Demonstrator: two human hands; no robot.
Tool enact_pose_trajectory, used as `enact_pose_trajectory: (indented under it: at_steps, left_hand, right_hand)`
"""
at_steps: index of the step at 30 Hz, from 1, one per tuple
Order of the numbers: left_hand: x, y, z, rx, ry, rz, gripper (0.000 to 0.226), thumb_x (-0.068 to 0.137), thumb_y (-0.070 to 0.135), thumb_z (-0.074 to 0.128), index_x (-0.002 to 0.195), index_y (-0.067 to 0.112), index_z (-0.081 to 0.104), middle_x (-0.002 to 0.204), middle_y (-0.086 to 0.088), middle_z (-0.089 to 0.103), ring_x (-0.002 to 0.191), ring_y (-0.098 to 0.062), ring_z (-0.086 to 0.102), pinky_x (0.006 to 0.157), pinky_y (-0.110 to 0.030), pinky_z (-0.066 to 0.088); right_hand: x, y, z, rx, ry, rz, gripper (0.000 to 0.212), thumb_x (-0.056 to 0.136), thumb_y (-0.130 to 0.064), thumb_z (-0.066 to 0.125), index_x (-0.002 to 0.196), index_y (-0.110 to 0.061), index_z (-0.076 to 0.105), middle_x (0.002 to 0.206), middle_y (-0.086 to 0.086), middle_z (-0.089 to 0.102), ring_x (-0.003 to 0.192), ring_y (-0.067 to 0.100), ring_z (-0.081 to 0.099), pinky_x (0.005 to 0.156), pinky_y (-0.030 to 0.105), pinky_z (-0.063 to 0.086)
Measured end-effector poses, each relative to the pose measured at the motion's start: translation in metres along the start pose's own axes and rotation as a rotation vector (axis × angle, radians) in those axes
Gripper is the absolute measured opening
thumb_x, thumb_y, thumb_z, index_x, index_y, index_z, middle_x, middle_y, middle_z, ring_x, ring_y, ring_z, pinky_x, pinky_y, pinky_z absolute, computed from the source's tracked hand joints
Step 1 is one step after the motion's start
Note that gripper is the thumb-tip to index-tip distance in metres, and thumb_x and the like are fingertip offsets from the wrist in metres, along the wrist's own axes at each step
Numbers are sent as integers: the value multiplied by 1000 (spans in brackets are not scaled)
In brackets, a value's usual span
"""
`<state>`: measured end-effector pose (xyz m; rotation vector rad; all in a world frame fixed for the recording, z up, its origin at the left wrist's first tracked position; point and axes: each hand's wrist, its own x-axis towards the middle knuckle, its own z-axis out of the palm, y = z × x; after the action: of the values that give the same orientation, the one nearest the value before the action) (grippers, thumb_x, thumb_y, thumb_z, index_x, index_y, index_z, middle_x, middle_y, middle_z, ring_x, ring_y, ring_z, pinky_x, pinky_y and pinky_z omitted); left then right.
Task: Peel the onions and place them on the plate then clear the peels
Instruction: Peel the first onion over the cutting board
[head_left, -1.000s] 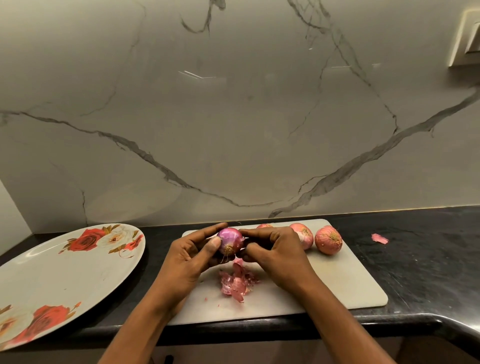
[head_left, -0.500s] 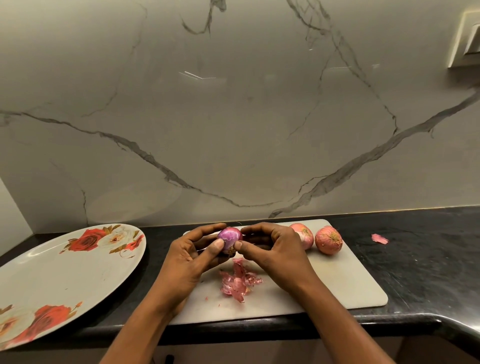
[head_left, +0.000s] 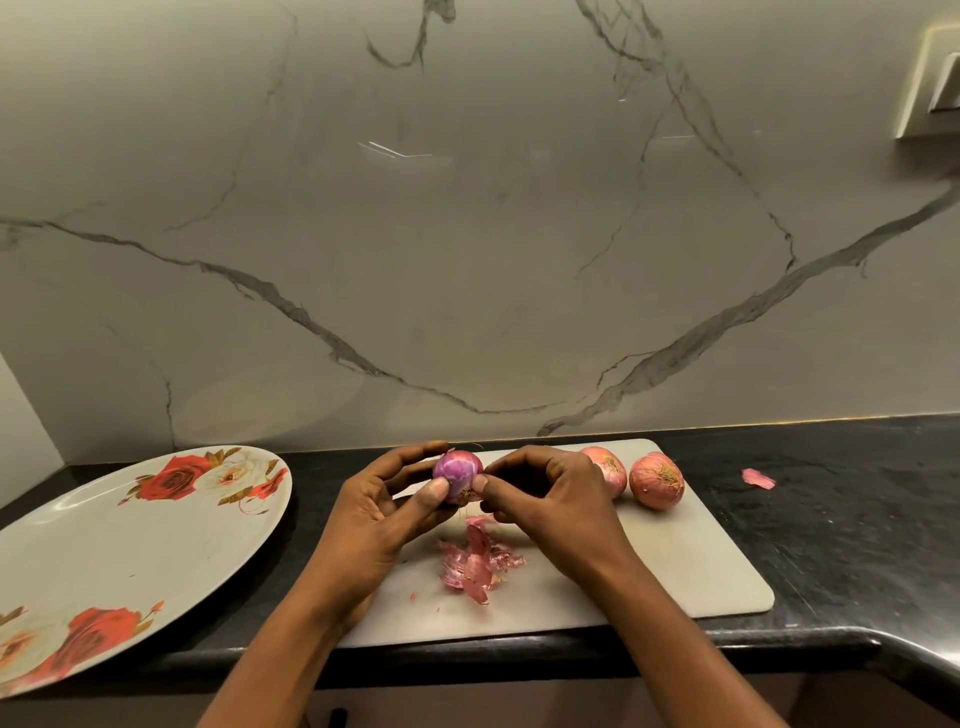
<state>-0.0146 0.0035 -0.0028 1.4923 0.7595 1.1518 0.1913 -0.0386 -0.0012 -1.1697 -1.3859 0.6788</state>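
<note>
Over the middle of the white board (head_left: 675, 571), the left hand (head_left: 384, 514) cradled the purple onion (head_left: 457, 470) clear of the surface, thumb on its near face and fingers curled behind. Tight against it, the right hand (head_left: 550, 499) pinched at the rooty bottom end with thumb and forefinger, the other fingers tucked in. Most of the bulb showed glossy and bare, so this looked like the last scrap of skin on this one.

Just below the hands lay the peel pile (head_left: 478, 564), loose and papery, with crumbs around it. Two unpeeled onions (head_left: 655, 479) sat at the board's far edge, the nearer one partly hidden by the right hand. One stray peel (head_left: 758, 478) lay well apart on the dark bench (head_left: 857, 545). The rose-patterned plate (head_left: 130, 545) waited off to the left with no onion on it.

Now the danger. That skinned surface looked slick, and a hard tug at the root could pop the bulb out of the left hand's grip and send it rolling towards the bench's front edge. The right wrist was close to those two round onions, so a careless swing could set them rolling. The plate's near rim seemed to hang past the bench edge; an onion dropped there might tip it. A quick sweep could scatter the light peels.
</note>
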Motion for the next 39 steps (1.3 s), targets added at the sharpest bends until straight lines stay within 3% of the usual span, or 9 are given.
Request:
enact_pose_trajectory:
  at_steps: [3,6,12,22,26,29,33,39]
  left_hand:
    - [1,-1,0,12,-1,0,42,91,13,73,133,19,70,131,-8,73,119,-31,73,104,-50,57]
    - [1,-2,-1,34,2,0,43,91,13,73,134,19,69,131,-6,74,118,-30,73,103,-50,58]
    - [1,-2,-3,21,-7,-6,43,92,15,72,135,19,69,130,-8,74,118,-32,73,100,-47,60]
    - [-1,2,1,-38,8,-28,41,93,16,67,134,18,69,125,-7,76,112,-32,75,96,-39,62]
    - [-1,2,1,-20,-2,-13,44,90,17,69,134,20,69,127,-4,76,116,-28,74,94,-35,62]
    - [-1,1,0,6,-19,7,47,91,15,71,137,23,67,132,-5,73,119,-28,72,97,-36,61]
    - [-1,1,-1,15,-41,4,48,93,13,70,140,24,66,136,-4,71,120,-26,72,100,-39,60]
    - [-1,1,-1,17,-42,-10,50,89,17,76,138,24,69,137,-3,70,124,-26,70,106,-48,56]
  right_hand:
    - [0,0,1,-68,-11,-8,17,86,-36,87,95,-24,80,87,-5,79,84,14,78,77,35,66]
    - [0,-1,1,-40,-56,18,14,89,-28,85,96,-17,79,85,-1,80,79,14,79,73,32,66]
    - [0,-3,-1,-32,-103,10,8,98,-20,75,100,-13,78,87,4,80,81,16,80,78,35,67]
    - [2,0,-2,47,53,85,4,95,-9,76,91,-10,76,79,6,79,74,18,80,67,31,64]
    - [1,0,-2,21,21,63,10,90,-3,79,92,-12,77,82,6,79,76,20,80,71,37,66]
    - [-1,-3,-1,61,-26,70,2,93,-11,79,94,-11,80,84,6,80,79,21,80,75,40,67]
    - [-2,-6,1,27,-75,85,12,92,-24,82,94,-12,82,84,4,81,79,19,80,77,39,67]
    - [-1,-4,0,9,-132,61,9,98,-16,75,100,-9,81,90,4,81,84,17,80,80,37,67]
